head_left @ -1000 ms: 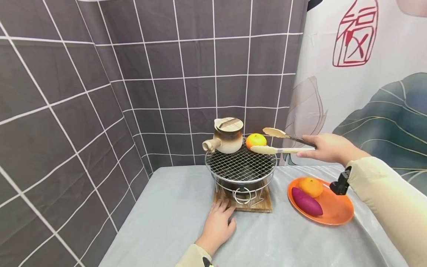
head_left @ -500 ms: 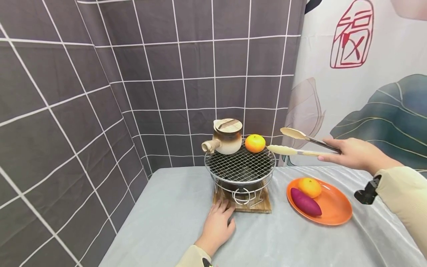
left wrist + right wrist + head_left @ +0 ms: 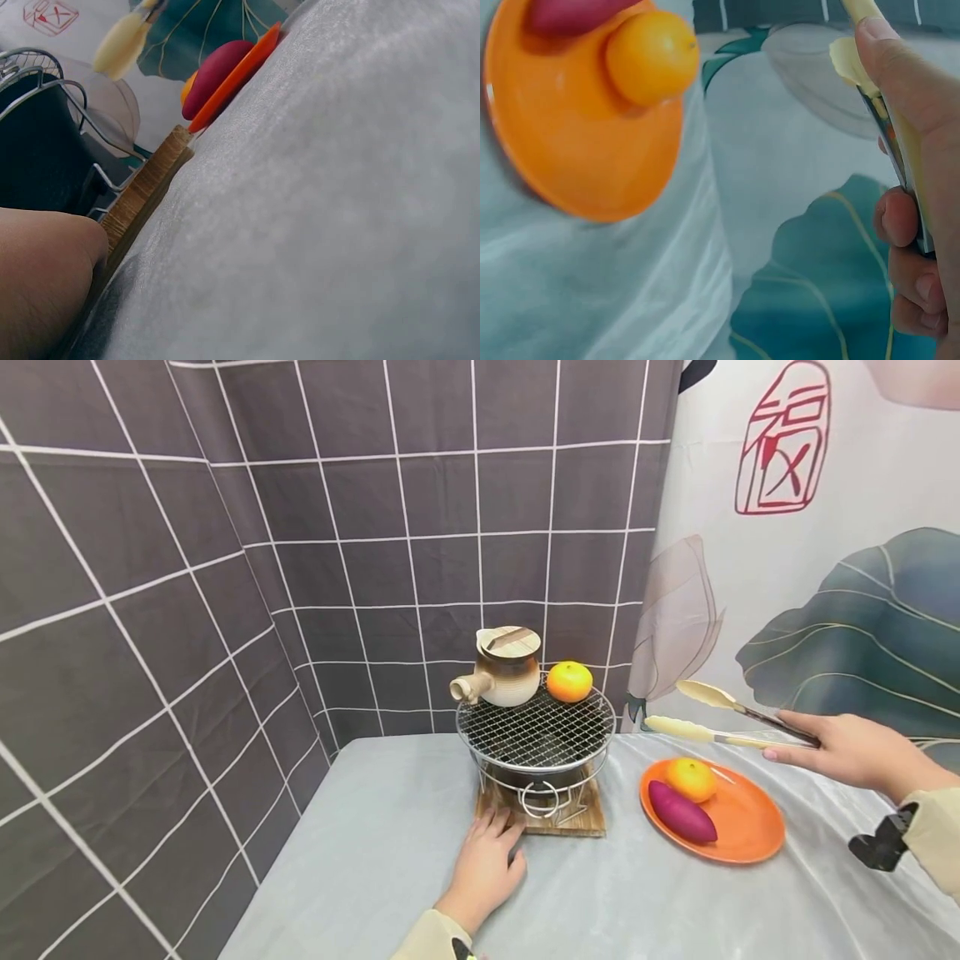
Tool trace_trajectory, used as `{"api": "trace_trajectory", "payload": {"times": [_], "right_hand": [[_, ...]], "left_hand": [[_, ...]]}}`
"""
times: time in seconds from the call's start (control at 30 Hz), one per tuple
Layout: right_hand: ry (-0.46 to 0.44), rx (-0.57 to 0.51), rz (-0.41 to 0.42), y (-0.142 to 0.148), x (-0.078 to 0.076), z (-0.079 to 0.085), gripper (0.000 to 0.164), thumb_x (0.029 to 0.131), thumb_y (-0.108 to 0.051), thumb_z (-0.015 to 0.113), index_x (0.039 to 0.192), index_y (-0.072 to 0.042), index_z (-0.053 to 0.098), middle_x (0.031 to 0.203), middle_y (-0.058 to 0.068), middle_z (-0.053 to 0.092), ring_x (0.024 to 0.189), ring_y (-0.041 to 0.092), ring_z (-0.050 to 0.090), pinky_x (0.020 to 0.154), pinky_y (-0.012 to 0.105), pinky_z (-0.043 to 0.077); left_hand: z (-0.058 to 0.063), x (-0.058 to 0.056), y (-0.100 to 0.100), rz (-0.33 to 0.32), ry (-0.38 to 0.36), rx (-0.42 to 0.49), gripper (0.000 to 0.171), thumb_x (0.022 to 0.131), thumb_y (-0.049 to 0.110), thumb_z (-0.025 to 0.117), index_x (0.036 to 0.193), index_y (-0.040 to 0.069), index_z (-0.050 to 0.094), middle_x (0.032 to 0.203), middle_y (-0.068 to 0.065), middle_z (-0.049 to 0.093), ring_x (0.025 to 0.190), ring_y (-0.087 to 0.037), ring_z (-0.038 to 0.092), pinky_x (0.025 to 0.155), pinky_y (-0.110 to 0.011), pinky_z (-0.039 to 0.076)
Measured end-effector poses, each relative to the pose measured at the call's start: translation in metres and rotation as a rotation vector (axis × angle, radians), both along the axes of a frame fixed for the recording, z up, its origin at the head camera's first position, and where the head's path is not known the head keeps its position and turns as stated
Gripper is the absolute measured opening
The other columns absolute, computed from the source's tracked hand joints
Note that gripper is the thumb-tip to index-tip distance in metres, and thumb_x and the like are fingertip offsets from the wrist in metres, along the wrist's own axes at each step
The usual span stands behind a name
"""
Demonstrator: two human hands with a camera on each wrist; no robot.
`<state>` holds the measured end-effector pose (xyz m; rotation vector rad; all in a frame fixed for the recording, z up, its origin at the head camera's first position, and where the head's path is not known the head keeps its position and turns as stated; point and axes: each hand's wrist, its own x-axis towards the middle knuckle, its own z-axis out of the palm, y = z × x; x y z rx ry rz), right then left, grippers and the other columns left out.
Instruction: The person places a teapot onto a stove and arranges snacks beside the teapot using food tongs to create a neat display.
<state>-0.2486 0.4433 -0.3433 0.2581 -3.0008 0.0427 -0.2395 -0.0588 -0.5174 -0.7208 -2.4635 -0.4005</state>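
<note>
There, frame right, the right hand's [image 3: 862, 753] grip held cream-tipped metal tongs [image 3: 678, 727], ends parted, empty, near a round orange mandarin [image 3: 691, 779] on the glossy orange plate [image 3: 753, 831], apparently a pick-up step calling next for lowering, as the left hand [image 3: 487, 868], fingers extended, touched the brown wooden board [image 3: 562, 825].

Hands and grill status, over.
Right hand gripping cream-tipped metal tongs, empty. Left hand touching brown wooden board. Round orange mandarin on circular wire grill; lidded brown clay pot close left, possibly obstructing.

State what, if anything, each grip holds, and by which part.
The right grip holds tongs by the arms, back from the pale tips; the left grip only touches the wooden board.
</note>
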Motion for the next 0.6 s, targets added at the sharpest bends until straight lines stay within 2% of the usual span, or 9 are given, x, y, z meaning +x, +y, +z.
{"api": "trace_trajectory", "payload": {"times": [0.1, 0.2, 0.3, 0.4, 0.6], "right_hand": [[-0.006, -0.005, -0.01, 0.007, 0.006, -0.01, 0.089, 0.09, -0.062, 0.063, 0.139, 0.012, 0.049, 0.113, 0.038, 0.064, 0.094, 0.046, 0.067, 0.074, 0.065, 0.053], [-0.014, -0.017, -0.014, 0.011, 0.009, -0.022, 0.089, 0.09, -0.061, 0.064, 0.138, 0.012, 0.05, 0.111, 0.037, 0.064, 0.089, 0.044, 0.067, 0.073, 0.064, 0.053], [-0.023, -0.028, -0.015, 0.015, 0.013, -0.034, 0.088, 0.089, -0.06, 0.066, 0.136, 0.013, 0.051, 0.109, 0.037, 0.065, 0.085, 0.04, 0.067, 0.072, 0.063, 0.054], [-0.033, -0.03, -0.024, 0.019, 0.016, -0.045, 0.09, 0.089, -0.061, 0.066, 0.134, 0.015, 0.051, 0.111, 0.039, 0.063, 0.087, 0.042, 0.067, 0.073, 0.064, 0.054], [-0.055, -0.05, -0.048, 0.027, 0.021, -0.059, 0.09, 0.09, -0.06, 0.065, 0.134, 0.017, 0.049, 0.109, 0.04, 0.063, 0.083, 0.039, 0.065, 0.072, 0.064, 0.054]], "left_hand": [[0.001, 0.0, 0.0, 0.003, -0.022, -0.005, 0.04, 0.084, 0.021, 0.067, 0.123, 0.011, 0.073, 0.133, -0.014, 0.065, 0.126, -0.04, 0.058, 0.103, -0.056, 0.047], [0.001, 0.0, 0.0, 0.008, -0.043, -0.009, 0.04, 0.086, 0.022, 0.067, 0.124, 0.012, 0.073, 0.134, -0.014, 0.064, 0.128, -0.04, 0.057, 0.104, -0.056, 0.046], [0.001, 0.0, -0.001, 0.01, -0.044, -0.011, 0.04, 0.086, 0.022, 0.067, 0.124, 0.012, 0.073, 0.135, -0.014, 0.064, 0.128, -0.04, 0.056, 0.104, -0.056, 0.046], [0.001, 0.0, -0.001, 0.012, -0.04, -0.015, 0.04, 0.086, 0.022, 0.067, 0.124, 0.012, 0.073, 0.135, -0.014, 0.064, 0.129, -0.039, 0.056, 0.104, -0.056, 0.046], [0.0, 0.0, 0.001, 0.013, -0.044, -0.017, 0.04, 0.086, 0.022, 0.067, 0.125, 0.012, 0.072, 0.136, -0.013, 0.064, 0.129, -0.039, 0.056, 0.105, -0.056, 0.046]]}}
